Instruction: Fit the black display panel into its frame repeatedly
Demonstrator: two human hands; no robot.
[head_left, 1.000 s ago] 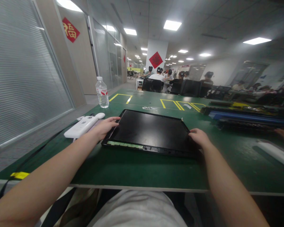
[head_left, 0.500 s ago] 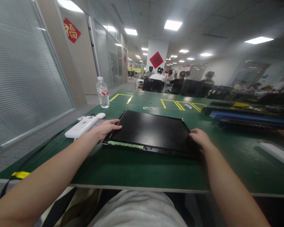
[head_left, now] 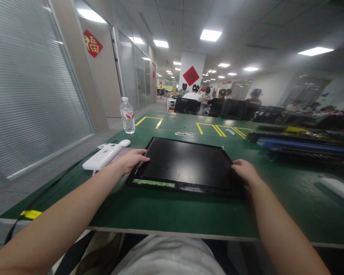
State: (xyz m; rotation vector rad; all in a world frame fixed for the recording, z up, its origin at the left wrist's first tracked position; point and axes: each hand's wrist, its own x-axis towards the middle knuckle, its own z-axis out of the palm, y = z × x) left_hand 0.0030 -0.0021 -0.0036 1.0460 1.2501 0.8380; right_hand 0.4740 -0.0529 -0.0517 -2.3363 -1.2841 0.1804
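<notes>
A flat black screen panel (head_left: 186,162) lies on the green table (head_left: 166,212), a thin green circuit strip showing along its near edge. My left hand (head_left: 131,159) rests at the panel's near-left corner, fingers stretched along the left edge. At the near-right corner my right hand (head_left: 244,170) curls its fingers over the edge, gripping it. Both forearms reach in from the bottom of the view.
A white power bank (head_left: 102,156) with a cable lies left of the panel, and a water bottle (head_left: 127,115) stands at the far left. Long black and blue parts (head_left: 304,145) lie at the right, a white object (head_left: 336,188) nearer. Several seated people work at tables beyond.
The view has shifted slightly up and left, so everything sits a little lower and to the right. My hands stay at the panel's near corners; the panel looks unmoved.
</notes>
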